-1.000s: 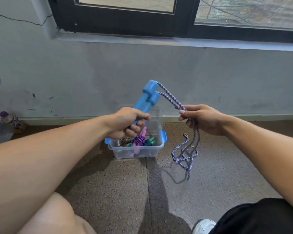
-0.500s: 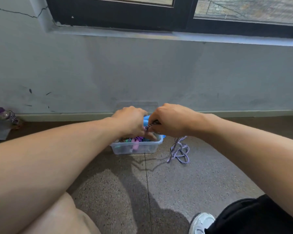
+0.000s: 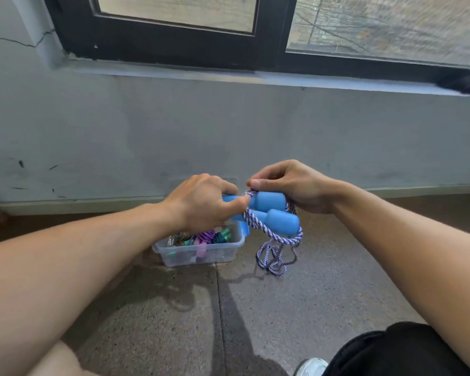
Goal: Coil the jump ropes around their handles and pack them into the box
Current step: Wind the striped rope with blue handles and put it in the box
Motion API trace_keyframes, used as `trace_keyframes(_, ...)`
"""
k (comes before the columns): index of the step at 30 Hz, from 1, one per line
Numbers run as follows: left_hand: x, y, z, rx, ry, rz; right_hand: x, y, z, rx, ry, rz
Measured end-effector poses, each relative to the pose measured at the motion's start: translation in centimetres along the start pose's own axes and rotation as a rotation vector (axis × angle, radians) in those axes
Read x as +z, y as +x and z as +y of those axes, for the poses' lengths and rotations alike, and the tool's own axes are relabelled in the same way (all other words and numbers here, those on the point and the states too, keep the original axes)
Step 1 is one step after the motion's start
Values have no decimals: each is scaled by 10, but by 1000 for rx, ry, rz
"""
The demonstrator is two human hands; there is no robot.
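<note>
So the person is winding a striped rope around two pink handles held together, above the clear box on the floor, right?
Not quite: the head view shows the handles are blue, not pink. The rest holds: both hands wind the striped rope around them, held together above the clear box on the floor.

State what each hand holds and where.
Left hand grips both blue handles at their narrow ends; right hand pinches the purple-white rope above them.

**Rope wound onto blue handles above box**

A left hand [image 3: 201, 203] grips two blue handles [image 3: 272, 210] side by side while the right hand [image 3: 291, 185] pinches purple-and-white rope [image 3: 258, 222] looped across them, above a clear box [image 3: 201, 252] on a speckled floor [image 3: 310, 299].
</note>
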State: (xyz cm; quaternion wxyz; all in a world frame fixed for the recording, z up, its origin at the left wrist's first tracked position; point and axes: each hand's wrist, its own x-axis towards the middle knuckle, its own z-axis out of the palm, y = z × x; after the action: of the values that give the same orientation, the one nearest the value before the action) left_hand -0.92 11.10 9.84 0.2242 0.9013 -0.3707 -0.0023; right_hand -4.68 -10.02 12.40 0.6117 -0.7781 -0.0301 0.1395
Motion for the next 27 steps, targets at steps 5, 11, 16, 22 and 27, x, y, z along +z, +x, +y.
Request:
trace_keyframes(5,1,11,-7,-274,-364,206,-5,3,20,66,1,43)
trace_keyframes(11,3,8,-41,-580,47,286,29,-1,0,51,-705,-11)
trace_keyframes(16,5,11,-35,-474,275,250,41,-5,-34,-100,-1223,222)
trace_keyframes(22,0,2,-38,-219,131,205,39,0,-8,-213,-801,363)
trace_keyframes(27,5,-5,-34,-225,-49,102,55,3,5,-288,-578,419)
